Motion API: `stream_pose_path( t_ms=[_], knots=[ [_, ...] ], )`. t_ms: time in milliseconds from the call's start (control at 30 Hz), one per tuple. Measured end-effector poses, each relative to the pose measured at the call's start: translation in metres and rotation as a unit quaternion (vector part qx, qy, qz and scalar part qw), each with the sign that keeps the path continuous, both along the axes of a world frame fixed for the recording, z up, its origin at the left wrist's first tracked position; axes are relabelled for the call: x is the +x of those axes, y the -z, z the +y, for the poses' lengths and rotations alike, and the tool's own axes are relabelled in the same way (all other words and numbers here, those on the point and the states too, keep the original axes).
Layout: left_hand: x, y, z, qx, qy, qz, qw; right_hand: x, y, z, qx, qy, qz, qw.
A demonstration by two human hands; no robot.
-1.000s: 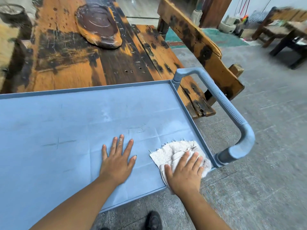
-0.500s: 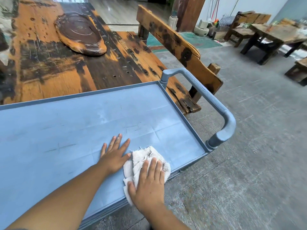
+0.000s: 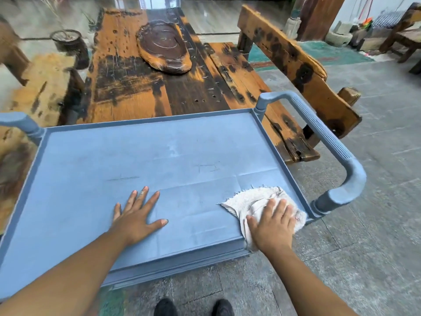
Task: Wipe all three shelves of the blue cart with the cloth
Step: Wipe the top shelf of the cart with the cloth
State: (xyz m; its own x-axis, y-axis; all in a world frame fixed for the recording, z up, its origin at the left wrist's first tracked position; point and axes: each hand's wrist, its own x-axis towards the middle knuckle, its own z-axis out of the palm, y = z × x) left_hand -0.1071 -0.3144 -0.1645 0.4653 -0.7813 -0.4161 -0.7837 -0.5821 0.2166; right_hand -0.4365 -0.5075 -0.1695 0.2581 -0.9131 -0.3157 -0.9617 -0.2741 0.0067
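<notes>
The blue cart's top shelf (image 3: pixel 141 156) fills the middle of the view, with a raised rim and a handle at each end. A white frayed cloth (image 3: pixel 248 199) lies bunched in the near right corner of that shelf, partly over the front edge. My right hand (image 3: pixel 272 226) presses flat on the cloth. My left hand (image 3: pixel 136 215) rests flat on the bare shelf to the left, fingers spread, holding nothing. The two lower shelves are hidden under the top one.
The cart's right handle (image 3: pixel 337 156) juts out beside the cloth. A worn wooden table (image 3: pixel 141 87) with a dark oval tray (image 3: pixel 163 47) butts against the cart's far side. A wooden bench (image 3: pixel 293 71) stands to the right. My shoes (image 3: pixel 193 307) are on the grey floor.
My right hand has slid the cloth to the right, from beside my left hand back into the near right corner. My left hand stays flat on the shelf.
</notes>
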Motion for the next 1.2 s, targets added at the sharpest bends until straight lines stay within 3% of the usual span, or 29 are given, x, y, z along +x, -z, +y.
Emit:
stream_pose_path(
  t_ms=[100, 300, 400, 533, 733, 833, 900, 1000, 1133, 1200],
  knots=[
    [-0.006, -0.007, 0.039, 0.021, -0.070, -0.016, 0.997, 0.016, 0.005, 0.012, -0.015, -0.028, -0.029, 0.999],
    [-0.027, -0.009, 0.061, 0.013, -0.090, -0.002, 0.996, 0.061, 0.006, 0.066, -0.036, -0.119, -0.132, 0.983],
    [-0.031, -0.013, 0.069, 0.007, -0.089, 0.027, 0.996, 0.099, 0.005, 0.106, 0.011, -0.144, -0.107, 0.984],
    [-0.018, -0.024, 0.073, -0.027, -0.083, 0.059, 0.994, 0.150, 0.001, 0.155, 0.034, -0.160, -0.168, 0.972],
    [0.019, -0.043, 0.067, -0.112, -0.054, 0.117, 0.985, 0.203, -0.003, 0.201, 0.091, -0.246, -0.161, 0.951],
    [0.029, -0.051, 0.047, -0.136, -0.038, 0.121, 0.983, 0.201, -0.015, 0.203, 0.137, -0.267, -0.235, 0.924],
    [0.030, -0.056, 0.025, -0.143, -0.008, 0.115, 0.983, 0.187, -0.026, 0.201, 0.140, -0.213, -0.339, 0.905],
    [0.017, -0.063, -0.006, -0.124, 0.064, 0.125, 0.982, 0.152, -0.036, 0.206, 0.064, -0.072, -0.453, 0.886],
    [-0.009, -0.064, -0.035, -0.076, 0.188, 0.164, 0.965, 0.119, -0.032, 0.214, 0.052, 0.097, -0.475, 0.873],
    [-0.022, -0.062, -0.042, -0.032, 0.273, 0.154, 0.949, 0.113, -0.021, 0.213, 0.093, 0.190, -0.466, 0.859]
  ],
)
